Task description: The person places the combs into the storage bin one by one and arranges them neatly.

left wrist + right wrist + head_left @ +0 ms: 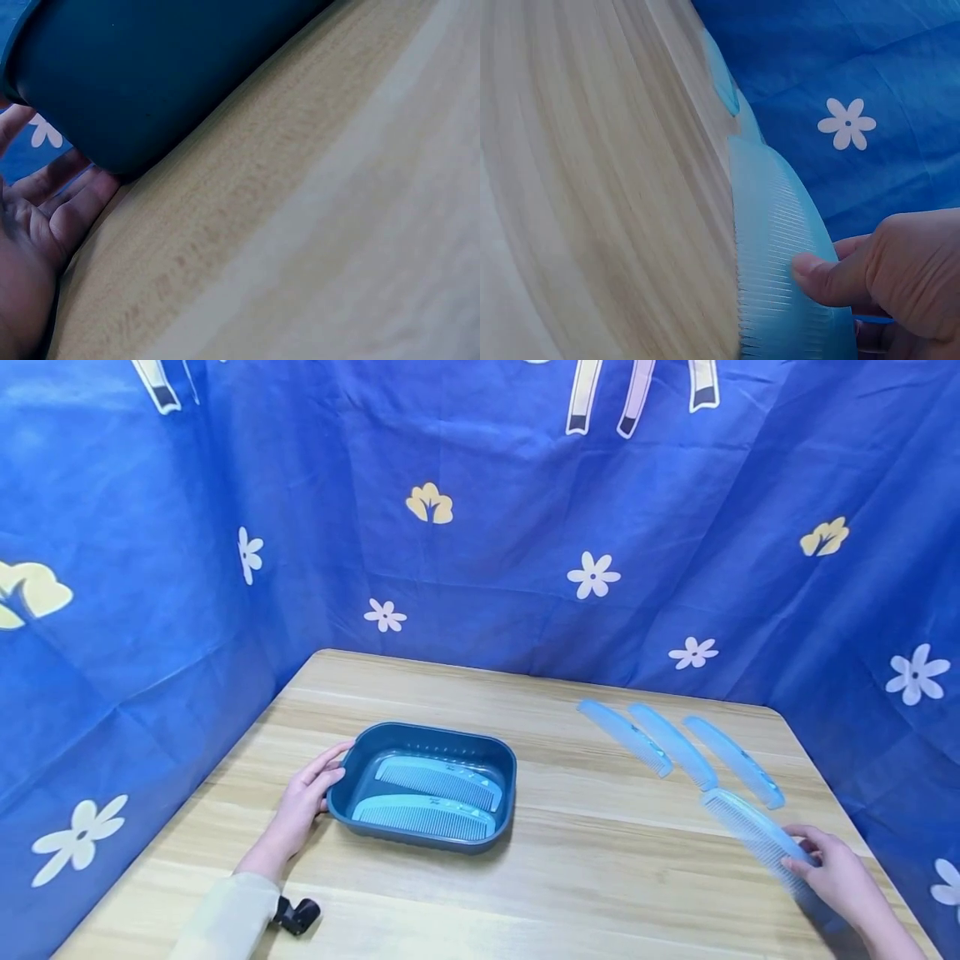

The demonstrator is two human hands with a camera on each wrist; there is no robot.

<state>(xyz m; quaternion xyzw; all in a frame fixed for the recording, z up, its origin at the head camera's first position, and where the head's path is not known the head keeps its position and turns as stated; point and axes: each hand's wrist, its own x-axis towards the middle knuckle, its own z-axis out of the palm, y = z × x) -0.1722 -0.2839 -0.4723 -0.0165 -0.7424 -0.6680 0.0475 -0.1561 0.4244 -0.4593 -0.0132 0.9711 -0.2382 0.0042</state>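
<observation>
My left hand (309, 789) holds the left end of a dark teal plastic basin (422, 845), digits at its rim and outer wall. In the left wrist view, some fingers (79, 196) lie against the lower wall. Two pale blue combs, an upper comb (442, 779) and a lower comb (423, 814), lie flat inside the basin. At the right, my right hand (832, 868) pinches another blue comb (753, 827) by its near end, thumb on the face, as the right wrist view also shows. That comb slants over the table, its far tip overlapping another comb's end.
Three more combs lie slanted at the back right: a left comb (626, 735), a middle comb (675, 745) and a right comb (735, 760). The wood-grain table (585, 877) is walled by blue patterned cloth (495, 568). A black clip (298, 916) sits at the left cuff.
</observation>
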